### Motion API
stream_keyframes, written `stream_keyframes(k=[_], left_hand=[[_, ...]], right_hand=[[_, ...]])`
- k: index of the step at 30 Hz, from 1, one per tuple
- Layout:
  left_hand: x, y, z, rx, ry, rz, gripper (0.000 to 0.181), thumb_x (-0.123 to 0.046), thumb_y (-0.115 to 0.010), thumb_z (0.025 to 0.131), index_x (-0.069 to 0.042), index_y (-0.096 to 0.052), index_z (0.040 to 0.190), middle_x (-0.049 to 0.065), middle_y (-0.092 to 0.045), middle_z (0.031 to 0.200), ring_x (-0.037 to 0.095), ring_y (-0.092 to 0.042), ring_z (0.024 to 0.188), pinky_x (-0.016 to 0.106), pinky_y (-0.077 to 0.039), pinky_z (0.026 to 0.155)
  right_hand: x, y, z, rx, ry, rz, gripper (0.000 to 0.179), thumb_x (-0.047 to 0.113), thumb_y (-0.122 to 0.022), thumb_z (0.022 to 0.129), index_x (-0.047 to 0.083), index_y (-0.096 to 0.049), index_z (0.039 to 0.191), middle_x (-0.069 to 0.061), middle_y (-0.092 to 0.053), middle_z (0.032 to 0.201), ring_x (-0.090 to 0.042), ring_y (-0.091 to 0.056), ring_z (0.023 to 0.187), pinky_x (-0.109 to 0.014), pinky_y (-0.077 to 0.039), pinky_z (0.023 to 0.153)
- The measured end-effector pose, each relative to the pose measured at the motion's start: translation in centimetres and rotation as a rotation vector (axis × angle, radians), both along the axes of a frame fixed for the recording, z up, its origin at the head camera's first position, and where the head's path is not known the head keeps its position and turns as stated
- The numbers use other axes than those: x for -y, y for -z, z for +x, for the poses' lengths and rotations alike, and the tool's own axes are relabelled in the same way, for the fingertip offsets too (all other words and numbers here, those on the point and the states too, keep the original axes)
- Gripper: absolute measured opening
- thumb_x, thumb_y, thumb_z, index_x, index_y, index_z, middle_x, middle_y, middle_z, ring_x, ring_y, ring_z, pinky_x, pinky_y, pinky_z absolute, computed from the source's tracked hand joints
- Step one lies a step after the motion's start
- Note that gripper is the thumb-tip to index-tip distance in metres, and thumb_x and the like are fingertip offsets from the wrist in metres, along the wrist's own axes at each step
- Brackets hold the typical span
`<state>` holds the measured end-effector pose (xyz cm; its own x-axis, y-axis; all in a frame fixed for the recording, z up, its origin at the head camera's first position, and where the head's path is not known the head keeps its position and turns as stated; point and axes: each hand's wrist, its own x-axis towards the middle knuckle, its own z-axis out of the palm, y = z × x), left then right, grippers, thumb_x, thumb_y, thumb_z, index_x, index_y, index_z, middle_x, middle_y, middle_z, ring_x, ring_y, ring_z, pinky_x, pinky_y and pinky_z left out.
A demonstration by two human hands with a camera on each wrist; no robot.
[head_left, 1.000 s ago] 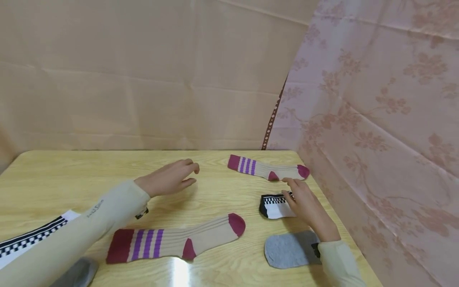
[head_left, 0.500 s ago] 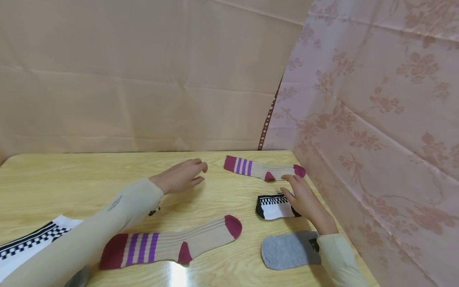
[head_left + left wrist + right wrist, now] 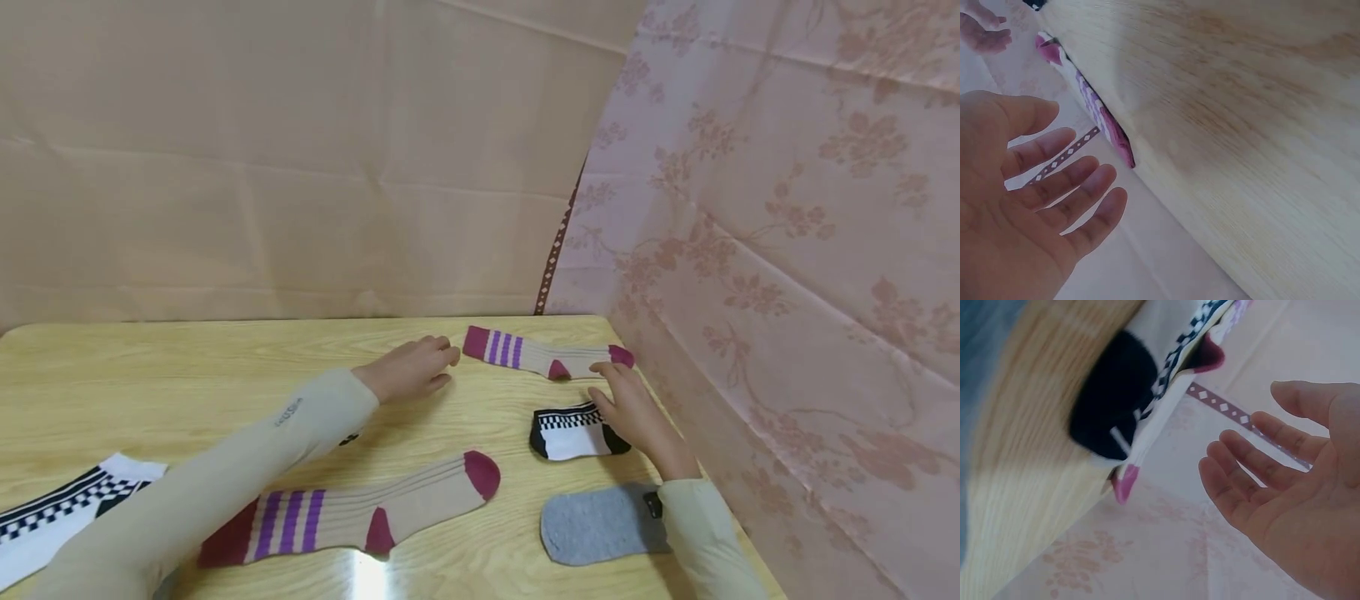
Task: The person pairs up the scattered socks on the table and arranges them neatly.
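At the back right of the table lies a beige sock (image 3: 528, 353) with maroon cuff, heel and toe and purple stripes. My left hand (image 3: 411, 367) hovers just left of its cuff, fingers relaxed; in the left wrist view the palm (image 3: 1029, 194) holds nothing. Over the toe end of that sock and a short black-and-white checkered sock (image 3: 573, 432) is my right hand (image 3: 637, 410). The right wrist view shows this hand (image 3: 1297, 481) with loosely bent fingers and nothing in them. Nearer me lies a matching striped sock (image 3: 360, 512), its cuff partly behind my left sleeve.
A grey sock (image 3: 592, 525) lies below the right hand, partly under the sleeve. Another checkered sock (image 3: 75, 508) is at the left, partly hidden by the left forearm. A beige cloth (image 3: 300, 167) hangs behind the table, a pink floral cloth (image 3: 787, 250) along its right side.
My left hand has moved right, toward the far striped sock's cuff. The right hand stays over the same place. The view has shifted slightly, and the socks keep their places on the table.
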<state>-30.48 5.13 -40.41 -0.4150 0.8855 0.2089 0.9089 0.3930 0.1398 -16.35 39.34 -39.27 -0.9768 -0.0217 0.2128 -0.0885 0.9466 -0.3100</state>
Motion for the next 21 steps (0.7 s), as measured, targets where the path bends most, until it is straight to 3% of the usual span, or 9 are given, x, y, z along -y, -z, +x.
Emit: stream_keyframes(k=[6, 15, 21], left_hand=[[-1.0, 0.0, -0.3, 0.000, 0.004, 0.033, 0.023, -0.012, -0.067, 0.095, -0.001, -0.062, 0.115, 0.012, -0.062, 0.106, 0.025, -0.059, 0.094, 0.036, -0.053, 0.084], [-2.8, 0.3, -1.4, 0.031, -0.012, 0.033, 0.016, -0.012, -0.066, 0.096, -0.002, -0.063, 0.108, 0.010, -0.060, 0.099, 0.023, -0.056, 0.088, 0.036, -0.051, 0.079], [-4.2, 0.5, -2.2, 0.062, -0.051, 0.031, 0.014, -0.014, -0.064, 0.097, -0.004, -0.063, 0.106, 0.011, -0.060, 0.105, 0.025, -0.057, 0.094, 0.038, -0.051, 0.083]], right_hand=[[-0.9, 0.6, -0.3, -0.046, 0.016, 0.018, 0.033, 0.008, -0.064, 0.095, -0.008, -0.056, 0.123, -0.030, -0.059, 0.119, -0.044, -0.056, 0.111, -0.059, -0.044, 0.098], [-1.9, 1.3, -1.0, -0.026, 0.037, 0.019, 0.032, 0.008, -0.063, 0.096, -0.009, -0.055, 0.122, -0.031, -0.059, 0.120, -0.046, -0.053, 0.113, -0.061, -0.041, 0.101], [-2.5, 1.1, -1.5, -0.021, 0.035, 0.053, 0.032, 0.007, -0.063, 0.095, -0.009, -0.055, 0.122, -0.032, -0.059, 0.120, -0.047, -0.054, 0.113, -0.062, -0.042, 0.100]])
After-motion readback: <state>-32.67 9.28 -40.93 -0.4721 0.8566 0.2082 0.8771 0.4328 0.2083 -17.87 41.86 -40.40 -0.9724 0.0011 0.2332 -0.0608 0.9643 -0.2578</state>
